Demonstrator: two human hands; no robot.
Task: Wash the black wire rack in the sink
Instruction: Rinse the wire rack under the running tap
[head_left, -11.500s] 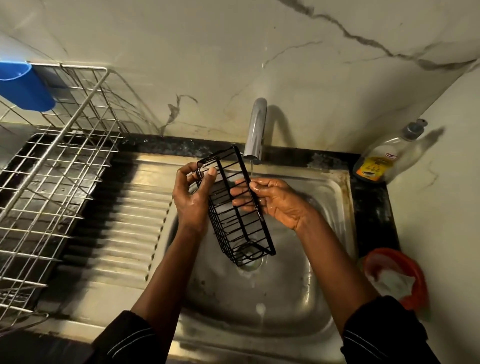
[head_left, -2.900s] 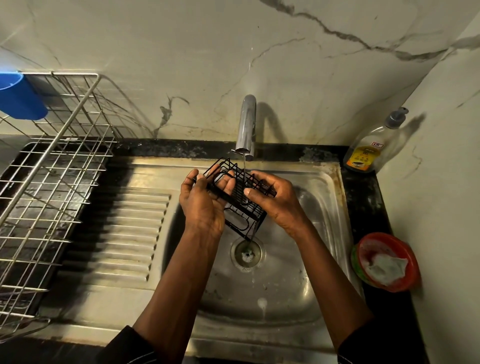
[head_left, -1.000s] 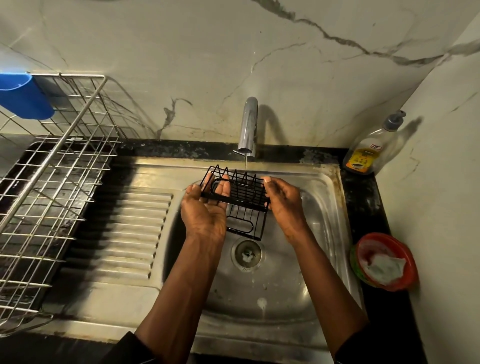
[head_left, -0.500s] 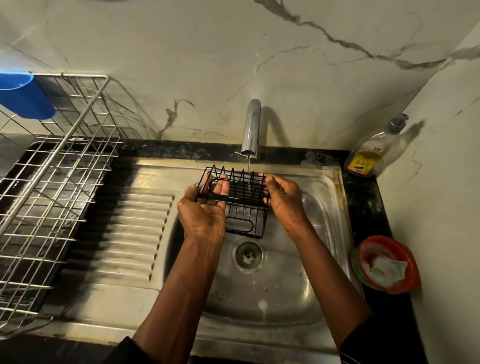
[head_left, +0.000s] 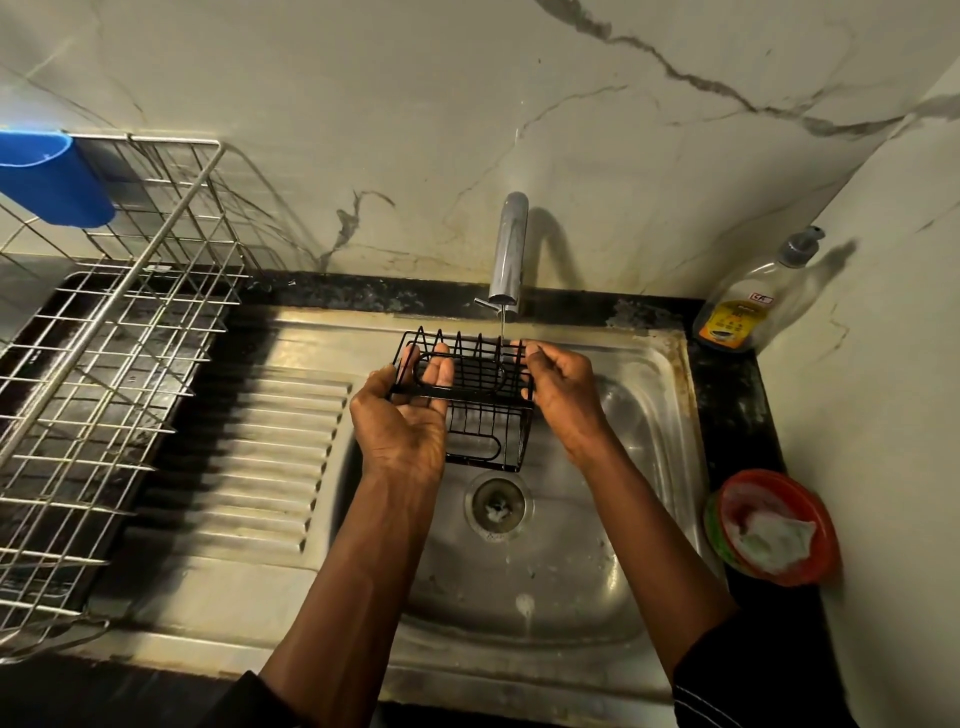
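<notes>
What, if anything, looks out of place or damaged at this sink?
Nothing spilled or broken. Only oddities: white residue sits in the drain strainer, and brownish staining marks the sink rim at its back right corner.

Both bare forearms reach forward out of dark sleeves (head_left: 753, 675), angling in toward each other. Left hand (head_left: 402, 421) is palm up, fingers poking up between the wires of the rack (head_left: 483, 415), thumb at its left corner, gripping that end. Right hand (head_left: 563, 395) shows its back, fingers curled in, pinching the rack's right end. Wrists sit about level.
</notes>
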